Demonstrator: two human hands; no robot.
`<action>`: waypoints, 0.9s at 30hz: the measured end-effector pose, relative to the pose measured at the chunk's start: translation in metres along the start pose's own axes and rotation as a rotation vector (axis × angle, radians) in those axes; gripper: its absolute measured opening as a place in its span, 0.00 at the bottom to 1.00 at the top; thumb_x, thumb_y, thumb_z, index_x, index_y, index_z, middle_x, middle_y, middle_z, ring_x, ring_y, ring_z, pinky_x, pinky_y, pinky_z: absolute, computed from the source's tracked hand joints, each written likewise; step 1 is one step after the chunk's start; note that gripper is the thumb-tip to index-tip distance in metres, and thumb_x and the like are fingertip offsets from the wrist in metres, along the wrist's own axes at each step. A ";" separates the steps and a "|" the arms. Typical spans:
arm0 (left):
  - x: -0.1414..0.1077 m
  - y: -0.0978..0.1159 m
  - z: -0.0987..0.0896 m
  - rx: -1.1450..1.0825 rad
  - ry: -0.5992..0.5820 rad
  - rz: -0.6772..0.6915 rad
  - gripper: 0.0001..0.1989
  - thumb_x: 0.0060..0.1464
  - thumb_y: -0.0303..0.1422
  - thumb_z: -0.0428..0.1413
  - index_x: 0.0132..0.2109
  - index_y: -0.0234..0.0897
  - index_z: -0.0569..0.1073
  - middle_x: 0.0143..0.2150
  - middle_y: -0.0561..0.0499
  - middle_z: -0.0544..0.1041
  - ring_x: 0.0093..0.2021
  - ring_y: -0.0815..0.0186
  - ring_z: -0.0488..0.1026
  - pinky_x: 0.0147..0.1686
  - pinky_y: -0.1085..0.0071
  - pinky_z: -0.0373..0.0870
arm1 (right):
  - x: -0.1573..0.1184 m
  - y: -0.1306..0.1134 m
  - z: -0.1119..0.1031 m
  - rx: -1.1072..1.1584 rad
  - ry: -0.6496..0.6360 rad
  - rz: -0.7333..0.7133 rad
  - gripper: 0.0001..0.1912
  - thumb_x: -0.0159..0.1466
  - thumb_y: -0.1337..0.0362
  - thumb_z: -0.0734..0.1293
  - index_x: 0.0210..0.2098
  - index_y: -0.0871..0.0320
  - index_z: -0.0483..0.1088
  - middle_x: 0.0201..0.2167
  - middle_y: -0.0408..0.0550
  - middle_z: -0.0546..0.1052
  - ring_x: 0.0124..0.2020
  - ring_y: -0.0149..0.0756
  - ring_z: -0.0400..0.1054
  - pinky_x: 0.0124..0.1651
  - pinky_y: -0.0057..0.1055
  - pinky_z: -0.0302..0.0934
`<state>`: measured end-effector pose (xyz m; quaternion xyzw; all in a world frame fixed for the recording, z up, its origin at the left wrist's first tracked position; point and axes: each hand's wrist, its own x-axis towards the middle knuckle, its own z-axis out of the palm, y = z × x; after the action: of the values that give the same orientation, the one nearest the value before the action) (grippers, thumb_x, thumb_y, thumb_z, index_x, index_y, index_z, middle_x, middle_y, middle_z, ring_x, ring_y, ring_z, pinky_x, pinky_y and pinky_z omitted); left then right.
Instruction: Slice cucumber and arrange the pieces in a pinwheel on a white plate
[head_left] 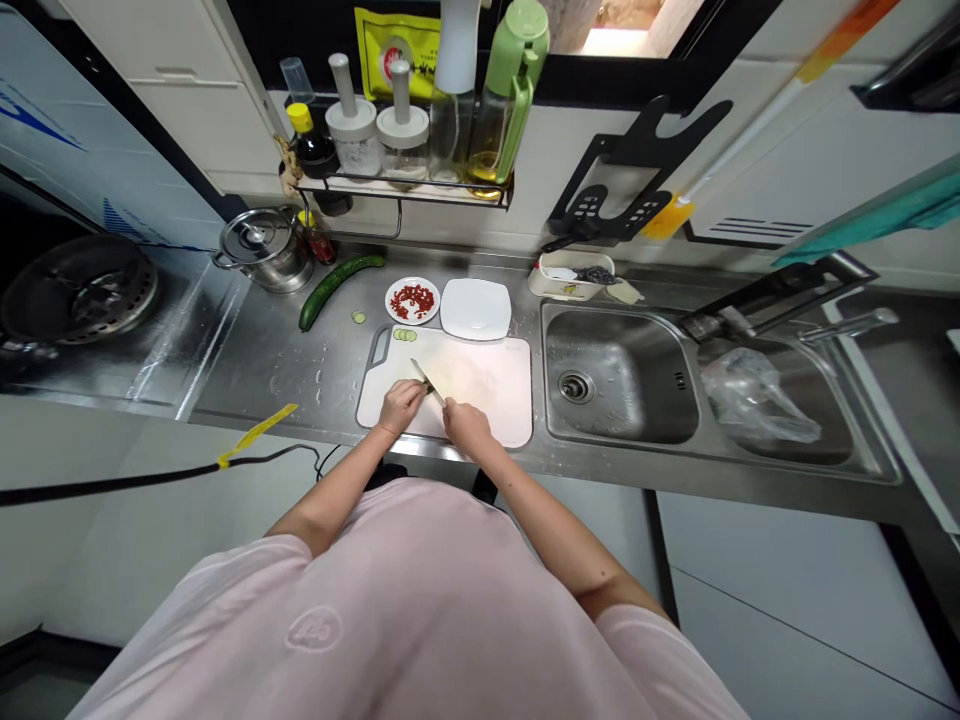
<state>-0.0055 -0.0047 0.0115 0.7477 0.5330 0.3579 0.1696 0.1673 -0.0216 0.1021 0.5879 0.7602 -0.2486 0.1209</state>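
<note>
On the white cutting board [495, 380], my right hand [466, 425] is closed round the handle of a knife [428, 378], its blade pointing up and left. Beside the blade, my left hand [403, 404] has its fingers bent together on a small dark green piece [428, 387], probably cucumber. Several cucumber slices [405, 335] lie at the board's top left, and one slice [358, 317] is on the steel counter. Behind the board are a plate of chopped red pieces [412, 300] and an empty white plate [475, 308]. A long cucumber [337, 283] rests farther left.
A lidded pot [266, 248] and a wok [79, 290] are at the left. To the right, the sink [622, 375] adjoins a second basin holding a plastic bag [761, 395]. Bottles and jars fill the wall rack [405, 190]. A utensil box [571, 277] stands behind the sink.
</note>
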 end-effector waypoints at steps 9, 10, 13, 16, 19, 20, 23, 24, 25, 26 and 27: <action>0.001 0.000 -0.001 -0.019 -0.008 0.007 0.10 0.59 0.34 0.48 0.40 0.41 0.75 0.41 0.48 0.77 0.44 0.65 0.71 0.48 0.62 0.68 | 0.023 -0.013 -0.003 0.024 0.026 0.002 0.16 0.69 0.63 0.48 0.48 0.59 0.62 0.39 0.54 0.75 0.41 0.39 0.70 0.40 0.30 0.58; 0.001 0.000 -0.001 -0.023 -0.007 0.005 0.10 0.59 0.34 0.49 0.40 0.41 0.75 0.41 0.48 0.77 0.44 0.64 0.72 0.48 0.62 0.68 | 0.024 -0.013 -0.003 0.026 0.025 0.004 0.16 0.69 0.63 0.48 0.48 0.59 0.62 0.39 0.54 0.75 0.41 0.39 0.70 0.41 0.29 0.58; 0.001 0.000 0.000 -0.040 -0.001 0.009 0.10 0.59 0.35 0.49 0.40 0.42 0.75 0.40 0.48 0.77 0.45 0.65 0.72 0.48 0.63 0.68 | 0.018 -0.010 -0.002 0.016 0.021 0.009 0.17 0.69 0.63 0.48 0.48 0.59 0.62 0.38 0.54 0.75 0.41 0.39 0.70 0.41 0.30 0.58; 0.000 -0.001 0.001 -0.039 0.006 0.001 0.10 0.59 0.35 0.49 0.40 0.42 0.75 0.40 0.48 0.77 0.45 0.65 0.72 0.48 0.63 0.68 | 0.008 -0.003 0.000 0.003 0.009 0.005 0.16 0.69 0.63 0.48 0.46 0.58 0.63 0.37 0.54 0.75 0.40 0.41 0.70 0.39 0.31 0.59; 0.000 -0.001 0.002 -0.037 0.007 -0.003 0.10 0.59 0.34 0.49 0.40 0.41 0.75 0.39 0.48 0.77 0.44 0.65 0.72 0.47 0.63 0.68 | 0.000 0.003 0.003 0.004 -0.015 0.007 0.15 0.69 0.63 0.49 0.46 0.58 0.63 0.37 0.54 0.75 0.39 0.41 0.71 0.39 0.31 0.58; 0.000 -0.001 0.002 -0.038 0.009 0.002 0.10 0.59 0.34 0.49 0.39 0.41 0.75 0.39 0.48 0.77 0.44 0.65 0.72 0.47 0.63 0.68 | -0.001 0.003 0.004 0.007 -0.019 0.009 0.15 0.69 0.63 0.49 0.46 0.58 0.63 0.37 0.54 0.75 0.39 0.41 0.71 0.39 0.31 0.58; 0.000 -0.002 0.002 -0.031 0.023 0.025 0.09 0.59 0.34 0.49 0.40 0.41 0.74 0.39 0.48 0.77 0.44 0.65 0.72 0.46 0.63 0.68 | 0.003 0.001 0.005 0.011 -0.013 0.009 0.15 0.69 0.63 0.49 0.46 0.58 0.63 0.38 0.54 0.75 0.40 0.41 0.70 0.40 0.32 0.58; 0.000 -0.002 0.002 -0.027 0.030 0.035 0.09 0.59 0.34 0.49 0.40 0.40 0.74 0.39 0.48 0.77 0.44 0.65 0.72 0.46 0.63 0.68 | 0.005 0.000 0.006 0.011 -0.007 0.008 0.15 0.69 0.63 0.48 0.46 0.58 0.63 0.38 0.54 0.75 0.40 0.41 0.70 0.40 0.32 0.58; 0.000 -0.002 0.002 -0.022 0.037 0.045 0.09 0.59 0.33 0.49 0.40 0.40 0.74 0.39 0.48 0.77 0.44 0.65 0.72 0.46 0.64 0.68 | 0.008 -0.001 0.006 0.011 -0.001 0.005 0.15 0.69 0.64 0.49 0.46 0.59 0.63 0.38 0.54 0.75 0.40 0.41 0.70 0.40 0.32 0.58; 0.000 -0.003 0.002 -0.017 0.045 0.056 0.09 0.59 0.33 0.50 0.40 0.40 0.74 0.39 0.48 0.77 0.44 0.65 0.72 0.46 0.64 0.68 | 0.011 -0.002 0.006 0.010 0.005 0.001 0.15 0.68 0.64 0.49 0.46 0.59 0.63 0.38 0.54 0.75 0.40 0.41 0.70 0.39 0.32 0.58; 0.000 -0.003 0.002 -0.013 0.051 0.067 0.09 0.59 0.33 0.50 0.40 0.39 0.74 0.39 0.48 0.77 0.43 0.65 0.72 0.46 0.64 0.68 | 0.014 -0.003 0.007 0.011 0.011 -0.002 0.15 0.68 0.64 0.49 0.46 0.59 0.63 0.38 0.54 0.75 0.40 0.40 0.70 0.39 0.31 0.59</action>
<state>-0.0058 -0.0033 0.0082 0.7546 0.5097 0.3856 0.1487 0.1595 -0.0143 0.0907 0.5892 0.7601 -0.2495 0.1131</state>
